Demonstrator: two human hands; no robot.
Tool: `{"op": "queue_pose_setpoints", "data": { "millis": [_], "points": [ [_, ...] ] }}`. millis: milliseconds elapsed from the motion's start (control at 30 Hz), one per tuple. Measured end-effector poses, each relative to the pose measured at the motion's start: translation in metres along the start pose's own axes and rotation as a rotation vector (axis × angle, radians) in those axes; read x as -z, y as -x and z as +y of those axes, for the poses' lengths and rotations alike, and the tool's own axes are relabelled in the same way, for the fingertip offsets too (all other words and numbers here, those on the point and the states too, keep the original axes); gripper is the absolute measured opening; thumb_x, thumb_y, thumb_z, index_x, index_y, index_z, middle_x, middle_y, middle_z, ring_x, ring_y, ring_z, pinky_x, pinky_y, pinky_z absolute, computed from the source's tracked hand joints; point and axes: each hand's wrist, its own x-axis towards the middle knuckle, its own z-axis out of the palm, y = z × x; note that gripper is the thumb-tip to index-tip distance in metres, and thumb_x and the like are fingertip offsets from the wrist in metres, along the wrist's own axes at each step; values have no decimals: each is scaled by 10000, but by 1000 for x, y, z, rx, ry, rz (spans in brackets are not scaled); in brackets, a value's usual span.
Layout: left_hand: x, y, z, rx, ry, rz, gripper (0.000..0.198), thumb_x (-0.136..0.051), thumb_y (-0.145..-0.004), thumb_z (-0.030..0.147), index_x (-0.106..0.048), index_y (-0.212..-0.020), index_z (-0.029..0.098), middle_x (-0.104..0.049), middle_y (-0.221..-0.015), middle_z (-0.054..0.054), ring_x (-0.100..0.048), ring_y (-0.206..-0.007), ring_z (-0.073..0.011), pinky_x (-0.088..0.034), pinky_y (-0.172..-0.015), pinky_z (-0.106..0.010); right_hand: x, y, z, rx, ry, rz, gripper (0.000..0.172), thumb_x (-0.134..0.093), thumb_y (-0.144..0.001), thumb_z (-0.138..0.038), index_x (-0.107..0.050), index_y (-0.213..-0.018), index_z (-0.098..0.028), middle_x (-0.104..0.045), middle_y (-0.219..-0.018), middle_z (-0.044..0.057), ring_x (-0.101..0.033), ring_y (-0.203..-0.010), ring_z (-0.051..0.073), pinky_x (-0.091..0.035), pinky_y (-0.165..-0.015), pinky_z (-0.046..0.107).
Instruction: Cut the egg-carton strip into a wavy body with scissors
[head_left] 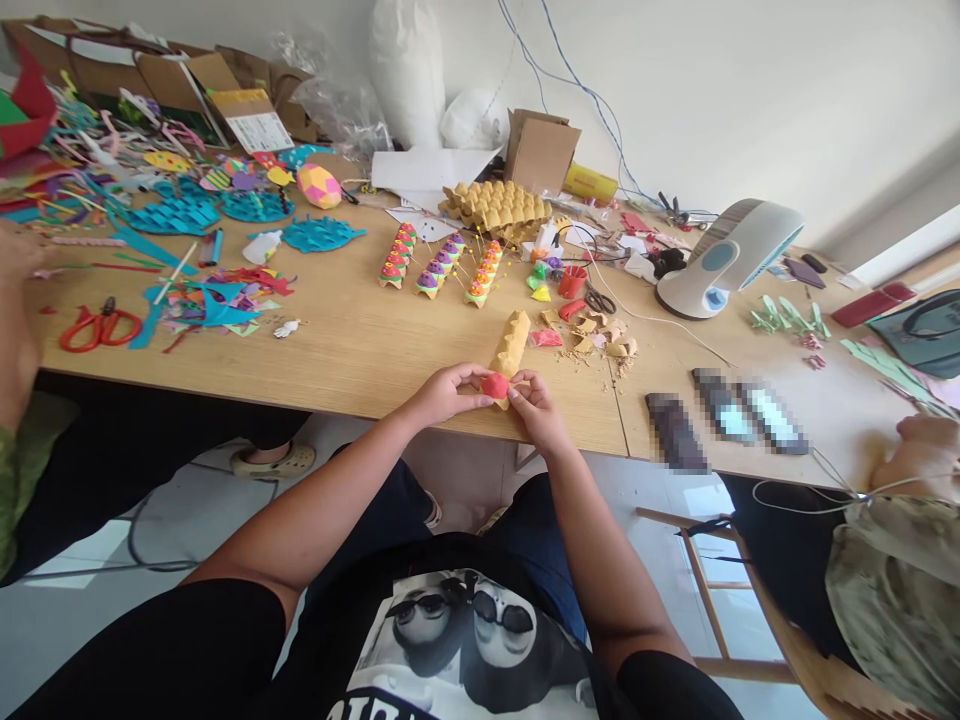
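A yellow-tan strip of egg carton (513, 340) lies lengthwise on the table in front of me, its bumps pointing up. Over its near end sits a smooth red clay piece (495, 385). My left hand (452, 392) pinches that clay from the left, thumb below and fingers above. From the right, my right hand (534, 403) closes thumb and fingers on its other edge. Just beyond the strip is a pink-red lump in clear wrap (546, 338). Farther back stand three decorated carton strips, one red (397, 255), one purple (439, 264) and one orange-red (484, 273).
Torn carton scraps (616, 345) and black scissors (600, 300) lie to the right, before a white fan (724, 260). Orange-handled scissors (100, 325) and coloured paper scraps (217, 300) are at left. An egg tray (499, 205) stands behind. Other people's arms show at both sides.
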Motion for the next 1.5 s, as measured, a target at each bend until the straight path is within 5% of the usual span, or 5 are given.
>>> {"op": "queue_pose_setpoints", "data": {
  "millis": [467, 700, 1000, 1333, 1500],
  "points": [
    [1, 0, -4, -44, -72, -26, 497, -859, -751, 417, -727, -1176, 195, -747, -1137, -88, -697, -1047, -230, -527, -994, -382, -9, -5, 1, -54, -5, 173, 404, -696, -807, -593, -507, -949, -265, -549, -602, -84, -453, -523, 117, -327, -540, 234],
    [0, 2, 0, -64, -109, -25, 485, -838, -771, 430, -723, -1180, 195, -745, -1154, -97, -705, -1042, -241, -536, -987, -396, -9, -4, 2, -33, 37, 142, 462, -691, -807, -647, -497, -974, -262, -600, -631, -66, -459, -515, 112, -316, -521, 225],
    [1, 3, 6, -102, -297, 4, 463, -787, -819, 443, -716, -1212, 207, -741, -1169, -88, -682, -1040, -240, -524, -962, -374, -13, -3, 14, 49, 376, 183, 440, -749, -770, -550, -557, -1034, -255, -427, -548, -108, -354, -491, 94, -252, -484, 216],
    [1, 3, 4, -97, -396, 27, 453, -737, -856, 505, -712, -1219, 236, -751, -1113, -58, -679, -998, -232, -520, -917, -353, -14, -1, 19, 110, 571, 262, 397, -692, -845, -523, -656, -1115, -235, -428, -595, -81, -417, -536, 111, -331, -521, 231],
    [0, 2, 3, -168, -556, 95, 422, -709, -889, 485, -708, -1231, 237, -745, -1061, -59, -653, -980, -240, -499, -886, -365, -17, 4, 15, 207, 690, 374, 403, -619, -910, -514, -691, -1184, -227, -577, -850, 26, -582, -774, 169, -478, -625, 263]
  ]
}}
